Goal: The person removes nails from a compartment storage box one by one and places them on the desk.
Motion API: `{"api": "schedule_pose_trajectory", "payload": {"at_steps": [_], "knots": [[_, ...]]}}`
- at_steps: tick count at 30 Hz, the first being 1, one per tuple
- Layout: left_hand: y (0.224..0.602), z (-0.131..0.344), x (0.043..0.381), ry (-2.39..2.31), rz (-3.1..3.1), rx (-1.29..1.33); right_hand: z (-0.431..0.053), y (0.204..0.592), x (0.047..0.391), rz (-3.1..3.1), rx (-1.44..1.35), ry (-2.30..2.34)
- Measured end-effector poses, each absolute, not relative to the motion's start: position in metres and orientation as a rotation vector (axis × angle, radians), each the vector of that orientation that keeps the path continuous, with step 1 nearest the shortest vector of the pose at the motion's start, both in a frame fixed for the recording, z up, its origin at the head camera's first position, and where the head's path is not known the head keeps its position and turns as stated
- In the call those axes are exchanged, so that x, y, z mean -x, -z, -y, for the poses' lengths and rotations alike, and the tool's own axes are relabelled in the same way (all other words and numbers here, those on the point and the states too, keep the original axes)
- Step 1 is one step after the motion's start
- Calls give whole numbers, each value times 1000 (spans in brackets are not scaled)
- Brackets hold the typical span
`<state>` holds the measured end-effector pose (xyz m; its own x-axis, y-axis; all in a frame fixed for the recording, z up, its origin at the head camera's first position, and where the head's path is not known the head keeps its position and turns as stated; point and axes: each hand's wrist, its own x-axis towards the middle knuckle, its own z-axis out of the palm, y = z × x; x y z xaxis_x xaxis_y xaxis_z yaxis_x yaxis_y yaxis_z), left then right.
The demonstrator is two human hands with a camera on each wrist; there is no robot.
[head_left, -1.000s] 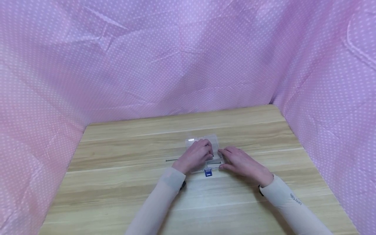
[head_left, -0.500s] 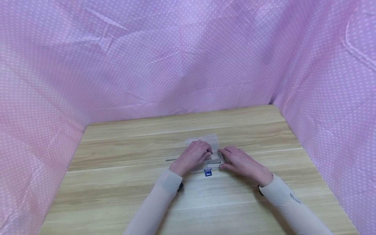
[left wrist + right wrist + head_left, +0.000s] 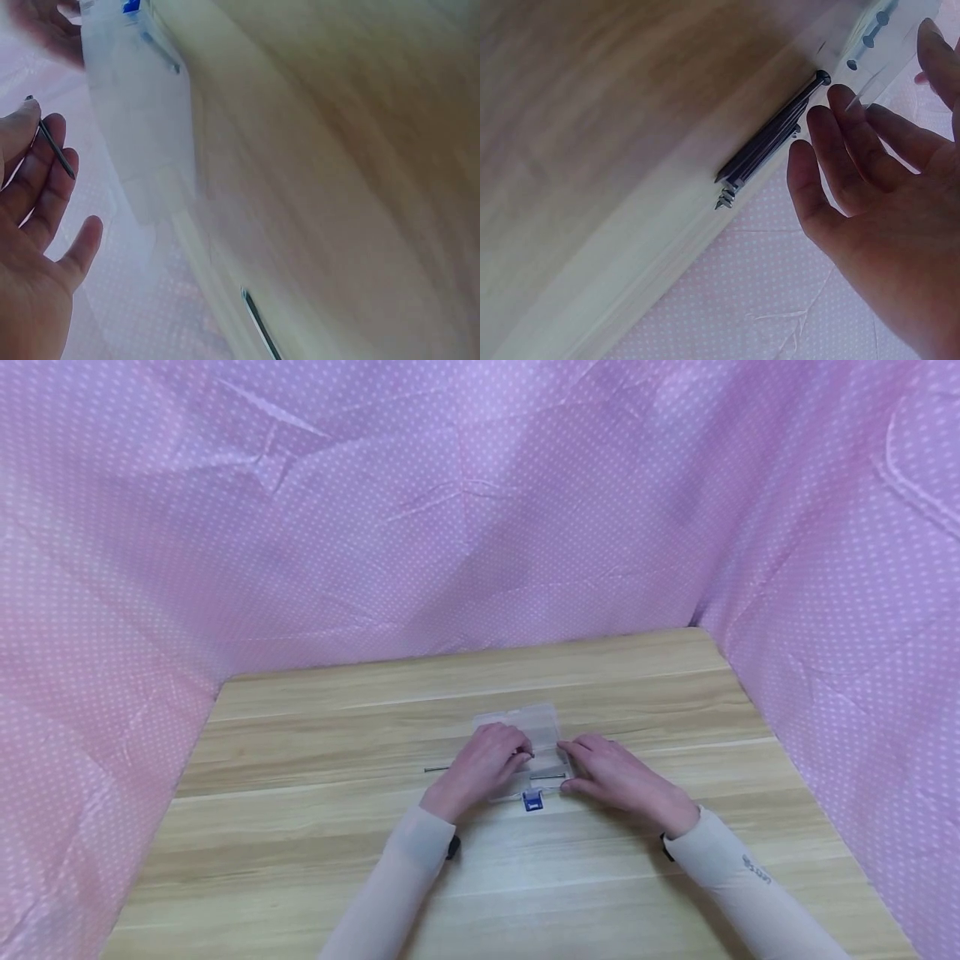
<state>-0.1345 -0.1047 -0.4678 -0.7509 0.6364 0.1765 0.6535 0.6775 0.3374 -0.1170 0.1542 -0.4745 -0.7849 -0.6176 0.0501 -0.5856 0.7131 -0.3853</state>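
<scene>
A clear plastic box (image 3: 542, 731) with a blue clasp (image 3: 532, 800) at its front lies mid-table. My left hand (image 3: 483, 764) is over its left part, pinching a dark nail (image 3: 56, 148) between thumb and fingers. My right hand (image 3: 618, 777) holds the box's right side, thumb near the front corner and fingers farther back. Another nail (image 3: 547, 776) shows at the front of the box. On the table left of the box lies a long nail (image 3: 436, 769), partly hidden by my left hand in the head view.
Close to my right hand, several long nails (image 3: 769, 135) and a screw (image 3: 726, 199) lie together on the wooden table (image 3: 315, 843). Pink dotted cloth (image 3: 450, 510) hangs behind the table and along both sides.
My left hand has shifted a little left and toward me, drawing the pinched nail away from the box's right side. The right hand and the box have stayed nearly still.
</scene>
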Motion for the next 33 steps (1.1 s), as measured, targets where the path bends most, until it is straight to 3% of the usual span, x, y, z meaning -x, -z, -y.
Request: {"api": "schedule_pose_trajectory", "payload": {"at_steps": [33], "knots": [[466, 151, 111, 557, 2735, 888, -154, 475, 115, -2824, 982, 594]]}}
